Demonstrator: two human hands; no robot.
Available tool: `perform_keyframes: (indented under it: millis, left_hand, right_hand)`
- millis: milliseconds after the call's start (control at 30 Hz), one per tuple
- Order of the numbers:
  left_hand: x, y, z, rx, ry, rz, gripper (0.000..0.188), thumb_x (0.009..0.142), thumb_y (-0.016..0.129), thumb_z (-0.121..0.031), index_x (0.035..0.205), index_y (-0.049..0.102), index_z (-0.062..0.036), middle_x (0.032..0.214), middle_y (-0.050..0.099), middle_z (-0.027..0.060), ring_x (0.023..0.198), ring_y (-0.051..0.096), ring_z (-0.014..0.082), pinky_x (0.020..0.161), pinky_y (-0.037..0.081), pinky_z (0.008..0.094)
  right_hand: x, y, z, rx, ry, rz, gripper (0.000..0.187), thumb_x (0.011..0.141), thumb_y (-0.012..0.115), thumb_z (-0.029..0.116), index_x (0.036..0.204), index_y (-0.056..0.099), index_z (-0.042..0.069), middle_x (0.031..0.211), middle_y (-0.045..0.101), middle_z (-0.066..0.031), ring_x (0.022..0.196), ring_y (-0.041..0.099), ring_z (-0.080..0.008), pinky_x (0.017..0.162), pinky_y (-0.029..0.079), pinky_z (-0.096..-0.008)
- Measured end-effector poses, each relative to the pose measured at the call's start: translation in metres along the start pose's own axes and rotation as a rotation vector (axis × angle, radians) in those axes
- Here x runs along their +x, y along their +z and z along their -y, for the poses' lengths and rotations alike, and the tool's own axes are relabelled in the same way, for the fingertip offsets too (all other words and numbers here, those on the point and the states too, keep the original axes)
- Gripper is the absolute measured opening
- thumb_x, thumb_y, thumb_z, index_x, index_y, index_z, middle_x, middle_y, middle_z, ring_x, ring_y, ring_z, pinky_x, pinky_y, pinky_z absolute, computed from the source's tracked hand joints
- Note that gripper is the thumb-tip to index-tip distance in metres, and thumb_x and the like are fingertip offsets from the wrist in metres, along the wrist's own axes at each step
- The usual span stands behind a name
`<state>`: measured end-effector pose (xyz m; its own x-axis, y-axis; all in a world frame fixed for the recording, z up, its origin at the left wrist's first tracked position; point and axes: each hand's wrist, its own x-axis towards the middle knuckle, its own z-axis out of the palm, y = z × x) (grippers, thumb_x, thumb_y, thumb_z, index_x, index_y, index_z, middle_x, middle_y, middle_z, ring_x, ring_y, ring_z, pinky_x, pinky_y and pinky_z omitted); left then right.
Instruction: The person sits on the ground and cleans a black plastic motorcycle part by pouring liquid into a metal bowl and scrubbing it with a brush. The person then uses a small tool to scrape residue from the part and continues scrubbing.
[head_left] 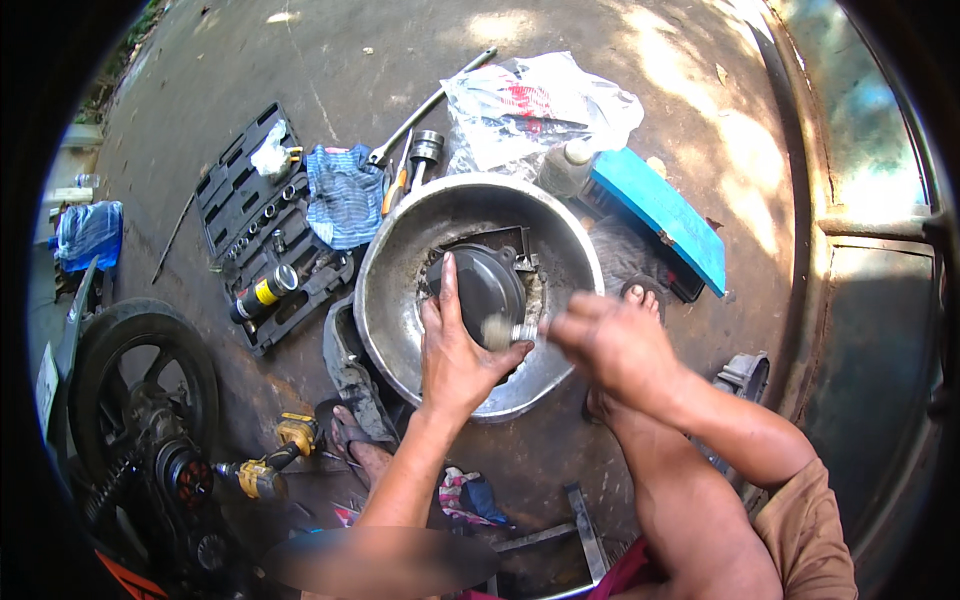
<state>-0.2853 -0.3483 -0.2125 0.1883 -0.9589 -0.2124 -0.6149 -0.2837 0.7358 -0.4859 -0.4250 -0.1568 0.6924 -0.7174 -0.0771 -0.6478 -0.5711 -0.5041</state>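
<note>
A metal basin (pixel 375 290) stands on the ground between my feet. In it, a round black engine-type cover (pixel 492 280) is gripped by my left hand (pixel 455 355), index finger extended along its face and thumb at its lower edge. My right hand (pixel 625 350), slightly smeared by motion, is closed around a small brush (pixel 498 331). The bristles and shiny ferrule are over the cover's lower part, near my left thumb; the handle is hidden in my fist. Behind the cover, a dark angular piece (pixel 512 238) shows inside the basin.
Left lie a socket tool case (pixel 225 205), a spray can (pixel 265 292), a striped cloth (pixel 345 195) and a yellow drill (pixel 262 478), near a wheel (pixel 145 365). Beyond the basin are a plastic bag (pixel 540 105), a bottle (pixel 566 168) and a blue box lid (pixel 665 215).
</note>
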Motion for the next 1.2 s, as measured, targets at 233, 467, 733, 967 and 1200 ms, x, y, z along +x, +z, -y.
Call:
perform_keyframes:
  millis: [233,467,733,967,1200]
  left_hand:
    - [0.007,0.014,0.019,-0.697,-0.208,-0.043,0.123,0.066,0.09,-0.01,0.157,0.007,-0.0083,0.14,0.045,0.0197,0.125,0.051,0.0287,0.109,0.041,0.0391]
    - [0.0,0.016,0.029,-1.047,-0.471,-0.199,0.117,0.076,0.087,-0.013,0.157,0.002,-0.0071,0.141,0.041,0.0199,0.126,0.049,0.0267,0.108,0.042,0.0373]
    - [0.022,0.028,0.017,-1.032,-0.581,-0.486,0.12,0.08,0.087,-0.015,0.156,-0.006,-0.0067,0.144,0.038,0.0196,0.13,0.045,0.0258,0.111,0.037,0.0385]
    - [0.033,0.033,0.011,-1.018,-0.613,-0.719,0.119,0.078,0.087,-0.013,0.156,-0.003,-0.0098,0.146,0.037,0.0184,0.129,0.045,0.0276,0.11,0.041,0.0425]
    - [0.048,0.011,0.009,-1.046,-0.68,-0.804,0.123,0.077,0.089,-0.014,0.156,-0.005,-0.0123,0.145,0.038,0.0187,0.127,0.048,0.0273,0.107,0.046,0.0441]
  right_hand:
    - [-0.007,0.012,-0.012,0.112,0.161,-0.019,0.01,0.088,0.065,0.017,0.095,0.068,0.011,0.084,0.06,-0.0123,0.078,0.065,-0.0364,0.067,0.05,-0.0501]
    - [-0.014,0.02,0.002,0.089,0.114,-0.017,0.01,0.087,0.062,0.016,0.093,0.066,0.009,0.083,0.059,-0.0125,0.082,0.065,-0.0352,0.068,0.052,-0.0476]
    - [-0.016,0.024,0.022,0.016,-0.048,0.045,0.019,0.087,0.062,0.014,0.106,0.067,0.014,0.084,0.057,-0.0072,0.079,0.063,-0.0281,0.063,0.053,-0.0402]
    - [-0.032,0.034,0.018,0.015,-0.067,0.424,0.019,0.083,0.057,0.011,0.1,0.065,0.013,0.081,0.057,-0.0065,0.085,0.066,-0.0257,0.059,0.05,-0.044]
    - [-0.035,0.018,0.022,0.02,-0.051,0.132,0.014,0.082,0.059,0.01,0.095,0.063,0.006,0.084,0.06,-0.0101,0.082,0.067,-0.0275,0.065,0.055,-0.0394]
